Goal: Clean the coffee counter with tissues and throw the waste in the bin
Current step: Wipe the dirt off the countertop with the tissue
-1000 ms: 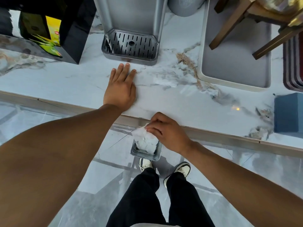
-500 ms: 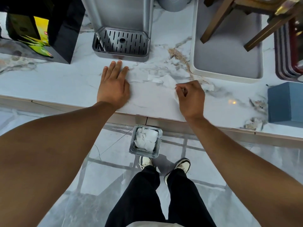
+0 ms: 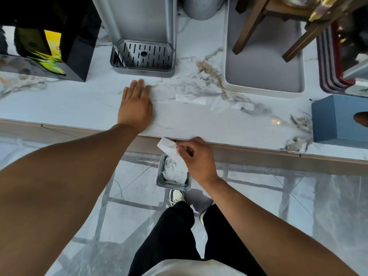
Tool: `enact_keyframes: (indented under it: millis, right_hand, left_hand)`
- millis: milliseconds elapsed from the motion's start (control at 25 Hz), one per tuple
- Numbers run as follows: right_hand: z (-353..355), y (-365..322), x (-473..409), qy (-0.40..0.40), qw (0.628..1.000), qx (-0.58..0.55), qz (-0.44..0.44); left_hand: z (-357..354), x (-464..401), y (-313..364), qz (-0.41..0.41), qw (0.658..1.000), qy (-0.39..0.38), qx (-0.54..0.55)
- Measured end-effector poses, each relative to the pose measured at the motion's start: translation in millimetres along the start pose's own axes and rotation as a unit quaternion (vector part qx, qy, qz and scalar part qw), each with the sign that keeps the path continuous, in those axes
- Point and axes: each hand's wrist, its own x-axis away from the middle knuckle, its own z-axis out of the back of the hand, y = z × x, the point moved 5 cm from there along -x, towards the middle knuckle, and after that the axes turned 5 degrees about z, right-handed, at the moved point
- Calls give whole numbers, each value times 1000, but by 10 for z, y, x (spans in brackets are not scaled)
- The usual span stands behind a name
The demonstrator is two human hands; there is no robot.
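Pinching a white tissue (image 3: 172, 151) in its clenched grip, the right hand (image 3: 196, 158) hangs over the bin (image 3: 173, 185) below the desk (image 3: 79, 104) edge; left hand (image 3: 135, 105) lies flat, released.

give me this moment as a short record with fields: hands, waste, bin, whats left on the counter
left hand: flat on the counter, palm down
right hand: off the counter's front edge, pinching a white tissue
tissue position: above the bin, not yet dropped
bin: on the floor below the counter, crumpled tissues already inside
left on counter: torn white scraps near the grey tray
tissue box: blue, far right
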Motion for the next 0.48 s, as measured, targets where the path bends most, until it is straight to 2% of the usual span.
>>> enact_keyframes:
  millis: [160, 240, 360, 480]
  right_hand:
    - [138, -32, 72, 0, 1000, -6, 1]
    - [228, -68, 71, 8, 1000, -8, -1]
    - [352, -163, -6, 23, 1000, -11, 10]
    - [447, -290, -72, 38, 999, -12, 35]
  left_hand:
    - [107, 489, 189, -40, 997, 55, 20]
    - [117, 771, 255, -59, 997, 51, 23]
    - [165, 1013, 308, -34, 996, 59, 60]
    - [247, 1084, 445, -10, 990, 14, 143]
